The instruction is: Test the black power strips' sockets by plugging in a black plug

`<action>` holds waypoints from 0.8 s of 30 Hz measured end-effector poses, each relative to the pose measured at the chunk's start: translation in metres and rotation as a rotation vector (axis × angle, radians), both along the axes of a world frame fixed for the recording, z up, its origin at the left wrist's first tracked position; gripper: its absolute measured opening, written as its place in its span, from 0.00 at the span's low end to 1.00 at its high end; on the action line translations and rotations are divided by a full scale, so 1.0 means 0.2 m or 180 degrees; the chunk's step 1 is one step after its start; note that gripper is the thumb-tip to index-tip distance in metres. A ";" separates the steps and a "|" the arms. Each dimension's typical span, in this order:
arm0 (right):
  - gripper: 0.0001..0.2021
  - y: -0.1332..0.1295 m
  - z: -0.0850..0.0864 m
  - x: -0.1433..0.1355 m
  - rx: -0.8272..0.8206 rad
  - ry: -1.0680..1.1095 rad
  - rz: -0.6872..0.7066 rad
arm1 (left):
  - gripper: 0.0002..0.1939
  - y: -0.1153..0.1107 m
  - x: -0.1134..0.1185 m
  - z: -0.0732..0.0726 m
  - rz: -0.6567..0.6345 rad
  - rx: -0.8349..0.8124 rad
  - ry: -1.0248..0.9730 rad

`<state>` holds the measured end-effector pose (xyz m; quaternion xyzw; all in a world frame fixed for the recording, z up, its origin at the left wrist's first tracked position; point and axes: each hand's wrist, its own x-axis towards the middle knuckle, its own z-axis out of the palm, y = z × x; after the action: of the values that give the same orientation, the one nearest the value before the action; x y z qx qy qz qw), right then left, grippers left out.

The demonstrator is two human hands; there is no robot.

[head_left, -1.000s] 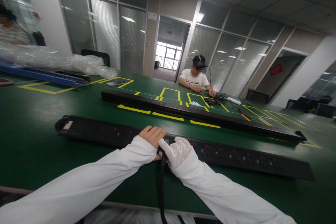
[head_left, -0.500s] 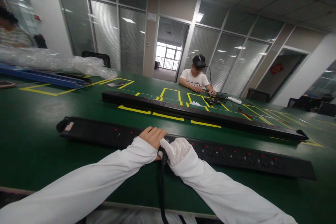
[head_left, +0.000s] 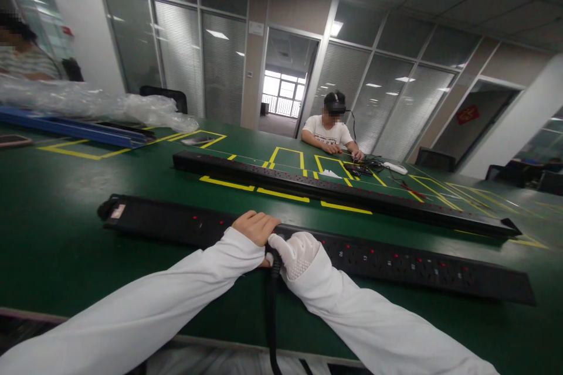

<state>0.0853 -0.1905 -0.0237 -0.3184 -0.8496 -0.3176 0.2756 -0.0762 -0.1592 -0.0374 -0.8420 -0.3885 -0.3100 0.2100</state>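
Observation:
A long black power strip (head_left: 422, 269) with red lights and numbered sockets lies across the green table before me. My left hand (head_left: 256, 227), bare below a white sleeve, is wrapped over the strip near its middle, fingers across the far edge. Beside it, my right hand (head_left: 299, 252) in a white dotted glove is closed on a black plug (head_left: 275, 263) at the strip. The plug's cable (head_left: 272, 316) hangs down over the table's near edge. The two hands cover the plug's front and the socket under it, so whether it is fully in I cannot tell.
A second long black power strip (head_left: 281, 183) lies farther back, parallel to the first. At the back left are clear plastic wrapping (head_left: 97, 104) and blue rails (head_left: 88, 130). Across the table a person (head_left: 329, 129) handles cables (head_left: 372, 163). Yellow tape (head_left: 281, 194) marks the tabletop.
The view has shifted very slightly. Both hands keep their hold and place on the power strip and plug.

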 end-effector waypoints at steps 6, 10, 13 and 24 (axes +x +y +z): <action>0.13 0.00 -0.01 0.00 0.0059 0.0022 0.0142 | 0.24 -0.02 0.00 0.01 -0.0017 -0.0008 -0.0035; 0.14 -0.02 -0.01 0.00 -0.0106 0.0044 0.0158 | 0.25 -0.02 0.00 0.01 -0.0017 -0.0080 -0.0017; 0.13 -0.02 0.00 0.00 -0.0189 0.0072 0.0056 | 0.26 -0.02 -0.01 0.01 0.0009 -0.0267 0.0057; 0.16 -0.05 0.10 -0.02 -0.0327 -0.0510 -0.0425 | 0.29 -0.04 -0.03 0.06 0.0721 -0.0627 0.0473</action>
<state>0.0808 -0.2000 -0.0037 -0.3615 -0.8610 -0.3158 0.1685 -0.0831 -0.1670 -0.0248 -0.8299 -0.4929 -0.1816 0.1882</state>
